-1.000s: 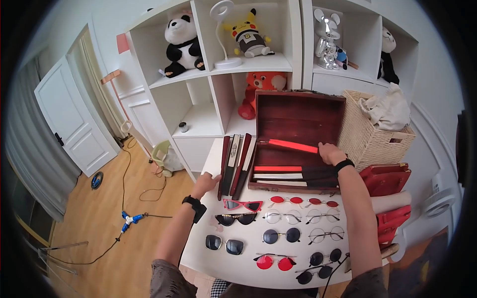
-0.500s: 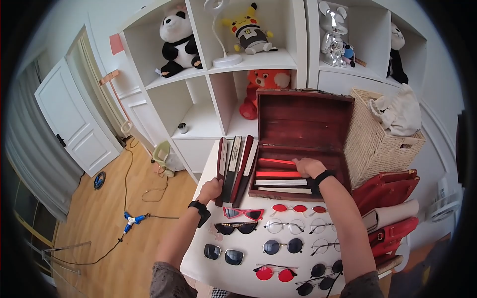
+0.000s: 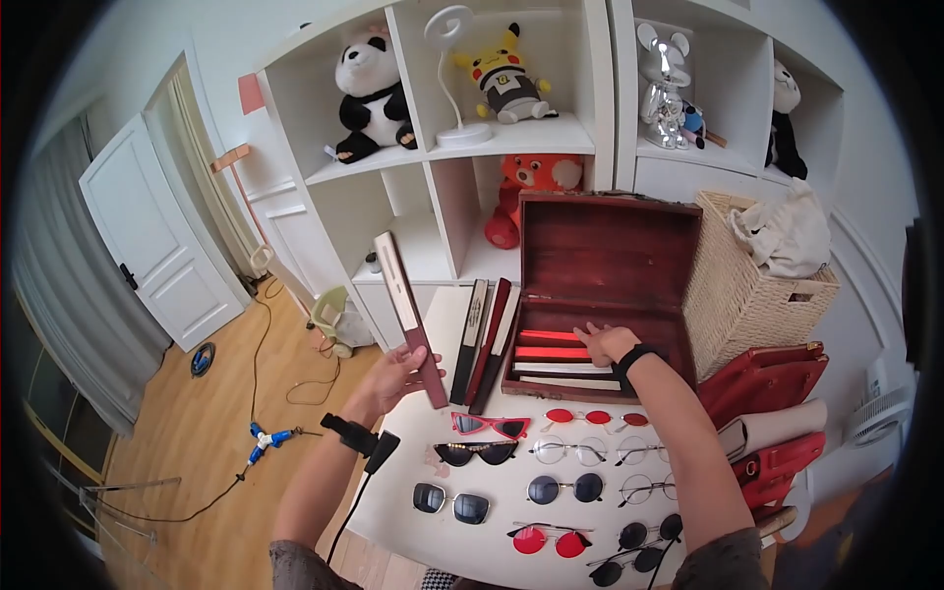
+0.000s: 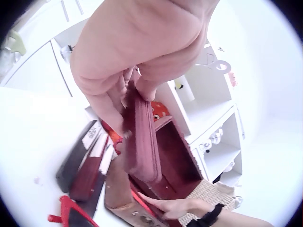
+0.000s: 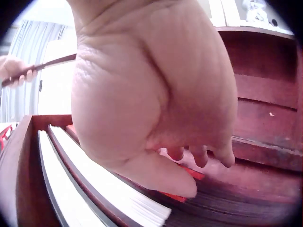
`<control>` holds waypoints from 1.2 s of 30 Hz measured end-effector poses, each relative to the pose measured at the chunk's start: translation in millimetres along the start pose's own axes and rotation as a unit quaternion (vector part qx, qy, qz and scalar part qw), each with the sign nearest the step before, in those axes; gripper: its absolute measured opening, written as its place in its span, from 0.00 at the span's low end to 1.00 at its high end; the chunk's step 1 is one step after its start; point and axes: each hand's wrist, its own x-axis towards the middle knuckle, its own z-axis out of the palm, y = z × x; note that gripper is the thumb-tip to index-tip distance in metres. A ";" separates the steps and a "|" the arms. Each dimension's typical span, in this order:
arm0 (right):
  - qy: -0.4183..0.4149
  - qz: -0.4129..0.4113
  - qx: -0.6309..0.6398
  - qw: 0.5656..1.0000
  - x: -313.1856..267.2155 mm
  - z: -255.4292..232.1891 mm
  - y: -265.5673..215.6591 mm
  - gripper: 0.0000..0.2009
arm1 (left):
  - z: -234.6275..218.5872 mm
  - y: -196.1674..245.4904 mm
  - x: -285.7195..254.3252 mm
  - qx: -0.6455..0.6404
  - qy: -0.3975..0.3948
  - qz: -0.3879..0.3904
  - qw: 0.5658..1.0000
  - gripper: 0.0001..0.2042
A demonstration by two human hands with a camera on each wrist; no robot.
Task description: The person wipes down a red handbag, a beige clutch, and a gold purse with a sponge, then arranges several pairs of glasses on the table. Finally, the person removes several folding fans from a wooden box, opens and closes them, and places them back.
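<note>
My left hand (image 3: 395, 378) pinches the lower end of a folded hand fan (image 3: 401, 290) between thumb and fingers. The fan has dark red guards and a pale upper part, and it stands tilted up off the table's left side. In the left wrist view its dark red end (image 4: 146, 142) points toward the camera. My right hand (image 3: 612, 344) is inside the open dark red wooden case (image 3: 608, 246), fingers extended over a red folded fan (image 3: 549, 336). Beside that lie another red fan and white folded fans (image 5: 104, 184). More folded fans (image 3: 490, 334) lie left of the case.
Rows of sunglasses (image 3: 565, 489) and glasses (image 3: 568, 450) cover the table front. Red bags (image 3: 762, 383) and a wicker basket (image 3: 742, 270) stand to the right. White shelves with plush toys (image 3: 379, 103) rise behind. A black cable (image 3: 346, 521) hangs near my left wrist.
My left hand has lifted the leftmost dark red fan off the table and tilted it up. My right hand has lowered the red fan into the case and let it go.
</note>
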 end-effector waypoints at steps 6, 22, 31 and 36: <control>0.123 -0.108 0.074 0.984 -27.3 -30.6 -25.0 0.38 | 40.6 6.3 -7.4 -0.053 -0.020 0.044 0.997 0.16; 0.168 -0.030 0.109 0.979 -85.0 -55.7 26.9 0.24 | 138.1 -2.6 127.3 -0.149 0.075 0.027 0.986 0.14; 0.145 0.066 0.030 0.987 -49.0 -18.9 87.5 0.21 | 139.6 -23.3 151.1 0.298 0.057 0.133 0.944 0.26; 0.150 0.076 0.034 0.985 -26.8 1.8 94.4 0.17 | 141.0 -23.0 167.4 0.501 0.108 0.239 0.825 0.32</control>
